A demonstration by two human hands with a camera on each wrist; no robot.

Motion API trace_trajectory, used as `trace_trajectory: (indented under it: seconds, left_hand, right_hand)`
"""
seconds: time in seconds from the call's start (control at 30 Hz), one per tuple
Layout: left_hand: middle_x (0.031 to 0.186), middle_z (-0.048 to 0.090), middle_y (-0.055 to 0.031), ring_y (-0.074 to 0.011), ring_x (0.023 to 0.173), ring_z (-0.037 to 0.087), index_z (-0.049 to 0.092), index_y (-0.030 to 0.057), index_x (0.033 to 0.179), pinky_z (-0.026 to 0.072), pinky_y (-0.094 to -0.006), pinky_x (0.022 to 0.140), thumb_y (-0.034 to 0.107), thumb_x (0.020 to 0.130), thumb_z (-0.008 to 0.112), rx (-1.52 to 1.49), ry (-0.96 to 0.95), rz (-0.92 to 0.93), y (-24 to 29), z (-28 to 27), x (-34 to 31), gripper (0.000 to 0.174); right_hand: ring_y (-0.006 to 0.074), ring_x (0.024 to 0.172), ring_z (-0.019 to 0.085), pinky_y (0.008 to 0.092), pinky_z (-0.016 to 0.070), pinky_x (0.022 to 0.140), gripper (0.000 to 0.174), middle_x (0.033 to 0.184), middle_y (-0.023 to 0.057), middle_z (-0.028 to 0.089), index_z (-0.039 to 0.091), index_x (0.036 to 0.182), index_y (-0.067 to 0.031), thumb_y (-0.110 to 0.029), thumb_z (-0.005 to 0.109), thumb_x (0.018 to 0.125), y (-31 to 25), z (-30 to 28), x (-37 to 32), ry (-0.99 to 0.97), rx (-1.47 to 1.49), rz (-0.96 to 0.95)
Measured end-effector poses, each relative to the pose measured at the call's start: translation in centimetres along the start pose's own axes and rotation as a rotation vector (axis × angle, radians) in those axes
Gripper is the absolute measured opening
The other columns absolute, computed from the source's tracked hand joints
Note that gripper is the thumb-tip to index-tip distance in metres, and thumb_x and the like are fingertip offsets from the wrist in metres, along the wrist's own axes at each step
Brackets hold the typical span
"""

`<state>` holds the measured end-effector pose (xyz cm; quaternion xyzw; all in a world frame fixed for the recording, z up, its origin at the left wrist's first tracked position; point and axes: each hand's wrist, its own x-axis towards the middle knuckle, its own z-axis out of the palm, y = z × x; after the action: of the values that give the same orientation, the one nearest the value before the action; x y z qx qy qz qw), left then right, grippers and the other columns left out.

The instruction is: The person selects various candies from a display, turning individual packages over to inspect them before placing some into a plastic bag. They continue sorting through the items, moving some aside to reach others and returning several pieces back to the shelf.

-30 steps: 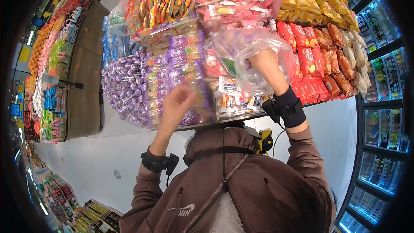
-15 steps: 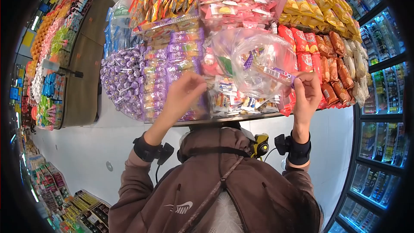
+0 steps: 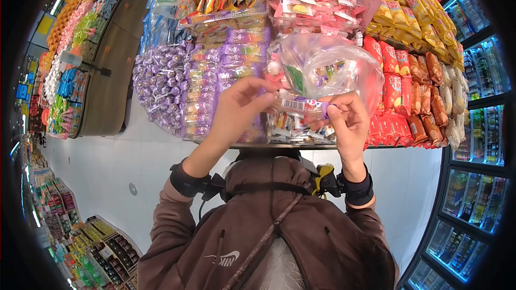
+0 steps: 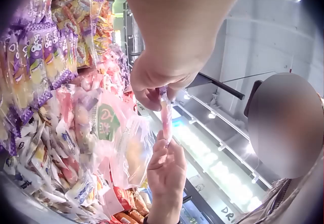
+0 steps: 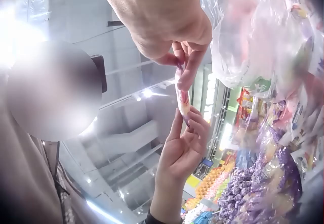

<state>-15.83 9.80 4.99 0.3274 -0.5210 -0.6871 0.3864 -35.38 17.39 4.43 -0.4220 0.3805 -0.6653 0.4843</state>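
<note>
A slim candy packet (image 3: 301, 104), clear with purple ends and a barcode, is stretched level between both hands just over the candy display. My right hand (image 3: 346, 121) pinches its right end. At the other end, my left hand (image 3: 243, 108) pinches the tip between thumb and fingers. In the left wrist view the packet (image 4: 166, 114) runs from the left hand (image 4: 169, 64) down to the right hand (image 4: 167, 171). Behind the hands, a clear plastic bag (image 3: 371, 83) with a green print lies open, purple-wrapped packets showing inside.
Purple-and-clear packets (image 3: 201, 94) fill the bin at left, beside purple lollipops (image 3: 161, 83). Red packets (image 3: 389, 83) lie to the right, yellow bags (image 3: 414, 0) behind them. Small white-and-pink sweets (image 3: 285, 126) lie beneath the hands. Glass-door coolers (image 3: 478, 134) line the right side.
My right hand came out of the plastic bag with a candy packet and moved left. My left hand moved right from over the purple packets and took hold of its other end.
</note>
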Motion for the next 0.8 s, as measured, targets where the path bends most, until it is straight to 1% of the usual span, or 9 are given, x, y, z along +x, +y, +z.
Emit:
trace_trajectory:
  seconds: [0.1,0.2,0.3,0.47,0.57,0.67,0.8]
  left_hand:
    - [0.09,0.06,-0.0065,-0.0111,0.078,0.058,0.056,0.0001,0.096,0.0486,-0.0238,0.069,0.005,0.081,0.06,-0.083,0.056,-0.009,-0.3,-0.6,-0.1,0.015]
    - [0.087,0.061,-0.0062,-0.0105,0.074,0.058,0.057,-0.0002,0.094,0.048,-0.0231,0.068,0.005,0.081,0.06,-0.076,0.088,0.028,-0.1,-0.6,0.0,0.015]
    - [0.081,0.062,-0.0047,-0.0093,0.071,0.058,0.058,0.0,0.091,0.0469,-0.0218,0.065,0.007,0.079,0.063,-0.031,0.131,0.039,-0.7,-1.2,-0.1,0.014]
    - [0.074,0.062,-0.0028,-0.0076,0.064,0.056,0.062,0.0019,0.082,0.0445,-0.02,0.058,0.01,0.077,0.067,0.061,0.257,0.03,-1.1,-1.4,-0.3,0.011]
    - [0.076,0.063,-0.0031,-0.0074,0.062,0.055,0.062,0.0022,0.081,0.044,-0.0199,0.056,0.01,0.076,0.068,0.055,0.29,0.087,-1.2,-1.0,-0.5,0.011]
    - [0.076,0.062,-0.0059,-0.009,0.063,0.057,0.06,0.0006,0.08,0.0478,-0.0222,0.056,0.007,0.078,0.066,0.04,0.3,0.103,-1.1,-1.0,-0.5,0.009]
    - [0.077,0.062,-0.0059,-0.0093,0.065,0.057,0.059,0.0004,0.082,0.0482,-0.0229,0.058,0.007,0.078,0.065,0.061,0.3,0.109,-1.1,-1.2,-0.6,0.009]
  right_hand:
    - [0.021,0.074,0.063,0.0279,0.0537,0.059,0.01,0.092,0.0158,0.06,0.047,0.096,0.004,0.002,0.048,0.086,0.1,0.5,0.5,-0.035,0.018,0.104]
    - [0.0256,0.07,0.064,0.0316,0.055,0.057,0.014,0.079,0.0153,0.061,0.05,0.097,0.0054,-0.004,0.05,0.087,0.5,0.8,0.9,-0.03,-0.034,0.088]
    - [0.0267,0.069,0.065,0.0318,0.0554,0.057,0.013,0.074,0.0158,0.062,0.052,0.093,0.0059,-0.005,0.051,0.086,0.9,0.8,1.1,0.018,-0.091,0.087]
    - [0.0279,0.066,0.065,0.0316,0.0555,0.053,0.012,0.074,0.0169,0.062,0.053,0.089,0.0056,-0.006,0.052,0.087,1.6,0.5,1.5,0.043,-0.082,0.089]
    - [0.0278,0.064,0.065,0.0314,0.0554,0.051,0.013,0.073,0.0168,0.062,0.053,0.086,0.0053,-0.007,0.052,0.087,1.8,0.3,1.8,0.046,-0.071,0.103]
    - [0.0276,0.062,0.065,0.0312,0.0553,0.05,0.014,0.072,0.0165,0.062,0.053,0.086,0.0052,-0.009,0.052,0.087,1.8,0.3,2.0,0.036,-0.076,0.124]
    - [0.0276,0.063,0.065,0.0301,0.055,0.051,0.012,0.072,0.016,0.061,0.053,0.086,0.0049,-0.007,0.052,0.086,1.8,0.4,2.2,0.029,-0.02,0.149]
